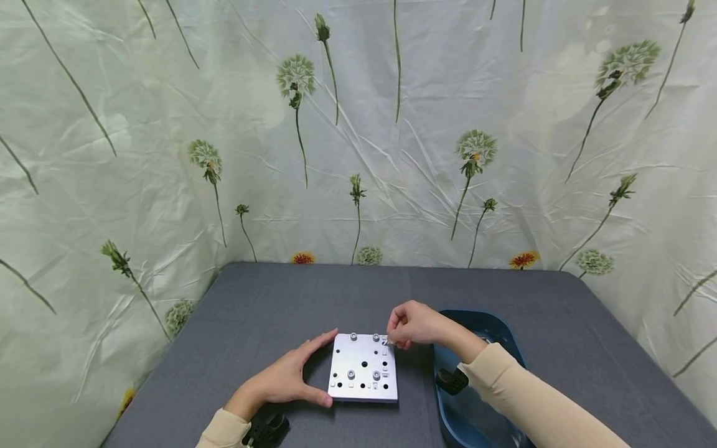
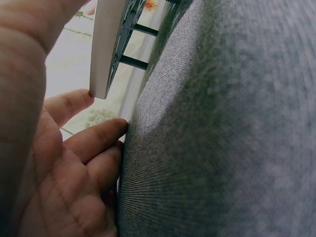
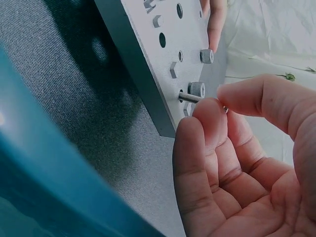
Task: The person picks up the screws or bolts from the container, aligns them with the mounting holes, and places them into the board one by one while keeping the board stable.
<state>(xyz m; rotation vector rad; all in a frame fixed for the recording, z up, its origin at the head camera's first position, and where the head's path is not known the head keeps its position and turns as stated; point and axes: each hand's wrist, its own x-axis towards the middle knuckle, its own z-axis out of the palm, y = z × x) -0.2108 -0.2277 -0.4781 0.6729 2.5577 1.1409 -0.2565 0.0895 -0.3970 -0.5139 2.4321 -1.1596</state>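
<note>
A square silver metal plate (image 1: 358,367) with holes and small engraved marks has several socket-head screws (image 1: 351,374) standing in it. My left hand (image 1: 285,376) spans the plate's left side, its thumb at the near corner and index fingertip at the far corner. The other fingers of that hand rest on the cloth in the left wrist view. With thumb and fingertips, my right hand (image 1: 417,325) pinches a screw (image 3: 189,97) above the plate's far right corner. The screw's threaded tip is at a hole; its head is mostly hidden by the fingers.
To the right stands a blue bin (image 1: 467,410), with the right forearm passing over it. In the left wrist view, dark posts (image 2: 133,61) show under the plate. A grey cloth (image 1: 313,292) covers the table, and a flowered curtain (image 1: 358,124) hangs behind.
</note>
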